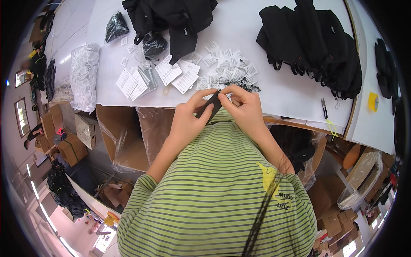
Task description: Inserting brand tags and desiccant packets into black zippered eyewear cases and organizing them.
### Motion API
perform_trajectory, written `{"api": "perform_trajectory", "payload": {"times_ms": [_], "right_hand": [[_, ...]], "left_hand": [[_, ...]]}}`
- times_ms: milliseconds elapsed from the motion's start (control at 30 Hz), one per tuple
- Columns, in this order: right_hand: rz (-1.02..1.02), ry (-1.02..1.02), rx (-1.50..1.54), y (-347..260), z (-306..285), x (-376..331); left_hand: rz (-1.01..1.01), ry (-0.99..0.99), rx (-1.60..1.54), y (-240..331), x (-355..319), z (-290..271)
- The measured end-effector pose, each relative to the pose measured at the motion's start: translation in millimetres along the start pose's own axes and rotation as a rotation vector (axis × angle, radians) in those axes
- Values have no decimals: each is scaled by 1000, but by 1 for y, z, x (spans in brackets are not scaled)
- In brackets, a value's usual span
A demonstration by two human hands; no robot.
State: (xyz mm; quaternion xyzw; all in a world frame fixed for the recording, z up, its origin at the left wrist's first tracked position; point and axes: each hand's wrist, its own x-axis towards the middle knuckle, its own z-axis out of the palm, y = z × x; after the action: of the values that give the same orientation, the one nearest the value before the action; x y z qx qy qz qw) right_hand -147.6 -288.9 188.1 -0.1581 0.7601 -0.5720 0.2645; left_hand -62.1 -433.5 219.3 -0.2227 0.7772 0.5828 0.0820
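Close to my body, at the table's front edge, a small narrow black fabric piece (208, 106) is held up between both hands. My left hand (189, 116) is closed on it, thumb along one side. The fingertips of my right hand (245, 107) pinch its upper end; whether they also hold something tiny there is hidden. Just beyond the hands lies a tangle of black cords (245, 84) with small clips. Behind it are scattered small white printed labels (227, 63). Larger white cards (185, 81) lie to the left of the labels.
Black fabric bags are piled at the back (184, 21) and at the right (308, 45). Thread snips (324, 109) lie near the right front edge. A yellow tape roll (373, 102) is on the right-hand table. A plastic-wrapped bundle (84, 77) lies left. An open cardboard box (112, 132) stands below the edge.
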Motion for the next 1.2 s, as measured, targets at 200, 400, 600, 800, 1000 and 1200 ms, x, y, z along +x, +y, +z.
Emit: {"api": "perform_trajectory", "payload": {"times_ms": [200,400,600,800,1000,1200], "right_hand": [[18,-38,-42,-1,0,1],[23,-107,-69,4,3,-1],[118,-133,91,6,-3,1],[181,-185,37,3,-7,6],[343,-305,487,16,-12,8],[354,-475,600,15,-9,11]], "left_hand": [[38,28,92,-4,-2,2],[88,45,168,-3,-1,-1],[120,23,158,-4,0,0],[90,-3,144,-5,1,-2],[-38,-71,-171,-6,3,-8],[75,-20,-329,-32,7,2]]}}
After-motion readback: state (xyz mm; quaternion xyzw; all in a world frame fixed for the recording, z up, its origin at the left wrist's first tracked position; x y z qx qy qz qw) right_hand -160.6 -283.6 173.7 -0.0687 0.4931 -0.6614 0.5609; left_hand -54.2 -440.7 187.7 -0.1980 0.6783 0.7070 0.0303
